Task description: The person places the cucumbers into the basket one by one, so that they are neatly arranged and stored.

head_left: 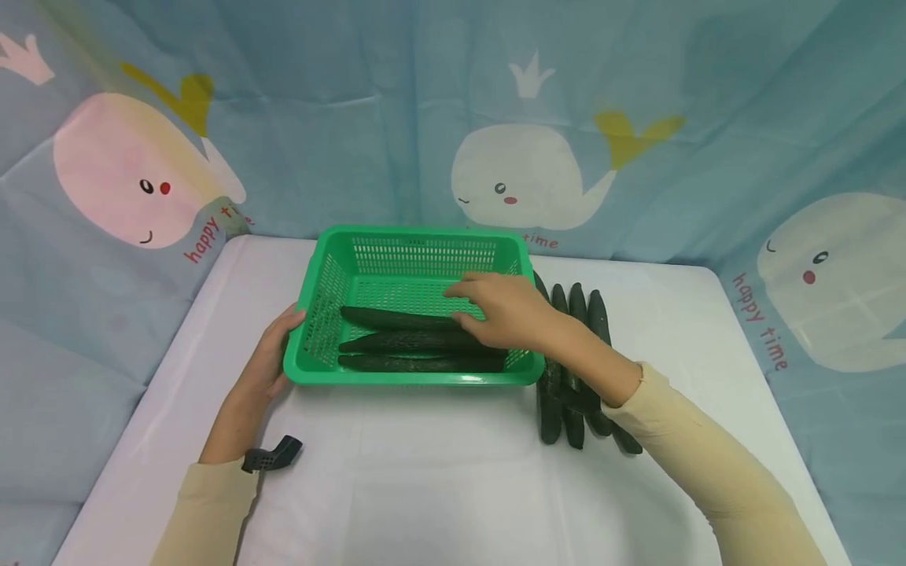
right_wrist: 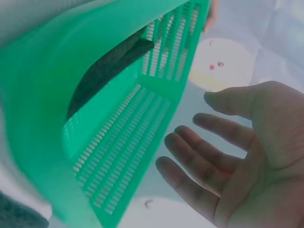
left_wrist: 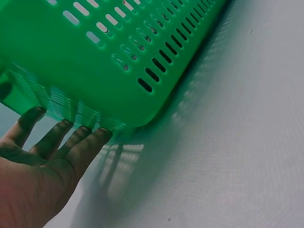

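A green plastic basket (head_left: 418,379) with slotted walls stands on the table. Three dark green cucumbers (head_left: 403,341) lie side by side in its near half. At the basket's left end, my left hand (head_left: 267,358) touches the wall; the left wrist view shows its fingers (left_wrist: 88,147) fairly straight, with the tips against the plastic. My right hand (head_left: 506,309) hovers over the right part of the basket, palm down. Its fingers (right_wrist: 190,159) are spread and loosely bent, holding nothing in the right wrist view. It hides the right ends of some cucumbers in the head view.
Several more cucumbers (head_left: 550,405) lie in a row just right of the basket, partly under my right forearm. A white cloth (head_left: 453,472) covers the table. Blue curtains (head_left: 396,118) printed with whales hang behind and at both sides.
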Tool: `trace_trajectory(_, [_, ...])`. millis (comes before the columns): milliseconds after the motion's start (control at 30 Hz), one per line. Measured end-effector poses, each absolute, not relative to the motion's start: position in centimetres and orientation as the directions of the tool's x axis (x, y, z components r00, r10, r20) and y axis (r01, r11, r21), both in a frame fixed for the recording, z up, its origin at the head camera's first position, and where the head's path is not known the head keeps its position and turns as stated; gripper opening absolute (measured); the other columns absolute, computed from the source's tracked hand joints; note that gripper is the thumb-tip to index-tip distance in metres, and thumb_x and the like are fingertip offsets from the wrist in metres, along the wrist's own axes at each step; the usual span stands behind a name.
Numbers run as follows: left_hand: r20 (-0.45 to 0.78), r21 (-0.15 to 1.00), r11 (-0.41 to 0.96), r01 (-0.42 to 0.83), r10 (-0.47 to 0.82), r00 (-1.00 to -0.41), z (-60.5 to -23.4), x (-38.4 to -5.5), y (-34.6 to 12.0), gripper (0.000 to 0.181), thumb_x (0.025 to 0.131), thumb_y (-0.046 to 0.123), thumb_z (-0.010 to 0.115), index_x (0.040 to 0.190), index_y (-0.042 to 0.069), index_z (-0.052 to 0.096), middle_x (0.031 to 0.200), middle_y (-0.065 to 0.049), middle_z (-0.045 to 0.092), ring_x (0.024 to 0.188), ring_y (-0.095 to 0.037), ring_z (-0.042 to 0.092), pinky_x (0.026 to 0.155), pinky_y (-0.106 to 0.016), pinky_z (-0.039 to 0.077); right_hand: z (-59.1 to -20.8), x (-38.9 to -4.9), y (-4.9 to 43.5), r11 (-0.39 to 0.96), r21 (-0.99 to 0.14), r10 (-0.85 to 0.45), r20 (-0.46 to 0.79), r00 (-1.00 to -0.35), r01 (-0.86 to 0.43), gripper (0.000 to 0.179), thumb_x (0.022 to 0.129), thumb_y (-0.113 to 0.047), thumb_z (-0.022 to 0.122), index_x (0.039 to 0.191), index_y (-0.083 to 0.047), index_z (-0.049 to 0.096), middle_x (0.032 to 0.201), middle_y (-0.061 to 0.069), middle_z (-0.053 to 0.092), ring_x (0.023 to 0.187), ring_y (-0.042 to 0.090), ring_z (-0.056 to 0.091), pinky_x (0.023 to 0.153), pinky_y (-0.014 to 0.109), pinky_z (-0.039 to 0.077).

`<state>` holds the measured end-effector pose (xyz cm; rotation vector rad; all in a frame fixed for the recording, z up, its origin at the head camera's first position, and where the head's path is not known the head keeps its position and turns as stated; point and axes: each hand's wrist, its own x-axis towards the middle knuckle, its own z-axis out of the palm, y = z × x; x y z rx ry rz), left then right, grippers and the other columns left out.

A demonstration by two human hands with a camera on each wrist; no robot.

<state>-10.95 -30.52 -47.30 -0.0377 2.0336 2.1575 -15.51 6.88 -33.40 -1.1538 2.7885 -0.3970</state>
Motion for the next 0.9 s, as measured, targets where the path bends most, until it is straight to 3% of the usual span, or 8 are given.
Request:
trace_trajectory(267, [-0.139,0.987,-0.065,-0.149,0.135,-0.981,-47.2,-11.0,-30.7,0.073,0.112,0.045,0.039,0.171,0.010,0.014,0.165,-0.016,0.034,0.133,-0.001,0.055,0.106,-0.014,0.054,-33.2,-15.0,9.7,0.719,-0.325,-0.641,0.032,-0.767,-0.615,0.039,0.104,-0.033,0.069,0.141,-0.021,0.069,0.141,0.005,0.068,0.109,0.019,0.075,0.061,0.033,0.059])
trace_trajectory(533, [-0.139,0.986,-0.069,-0.151,0.151,-0.979,-47.3,-11.1,-30.8,0.072,0.113,0.045,0.037,0.171,0.010,0.013,0.166,-0.015,0.035,0.134,-0.002,0.056,0.107,-0.016,0.054,-33.7,-14.2,12.0,0.739,-0.391,-0.576,0.057,-0.815,-0.549,0.042,0.104,-0.032,0.069,0.143,-0.019,0.067,0.139,0.004,0.068,0.114,0.019,0.073,0.072,0.039,0.063])
trace_trajectory(700, [-0.144,0.985,-0.075,-0.157,0.154,-0.978,-47.4,-11.0,-31.0,0.072,0.113,0.045,0.037,0.171,0.009,0.014,0.149,0.004,0.048,0.132,-0.005,0.056,0.105,-0.016,0.056,-35.0,-13.5,13.7,0.724,-0.464,-0.535,0.090,-0.840,-0.510,0.044,0.103,-0.031,0.070,0.145,-0.017,0.065,0.138,0.007,0.068,0.118,0.024,0.072,0.081,0.044,0.063])
trace_trajectory(900, [-0.127,0.987,-0.072,-0.142,0.174,-0.977,-47.5,-11.0,-31.1,0.070,0.114,0.042,0.035,0.170,0.007,0.013,0.146,0.004,0.049,0.130,-0.007,0.057,0.104,-0.018,0.057,-37.6,-12.7,17.2,0.714,-0.566,-0.436,0.101,-0.894,-0.412,0.044,0.105,-0.027,0.069,0.146,-0.012,0.063,0.135,0.011,0.068,0.118,0.032,0.071,0.094,0.053,0.061])
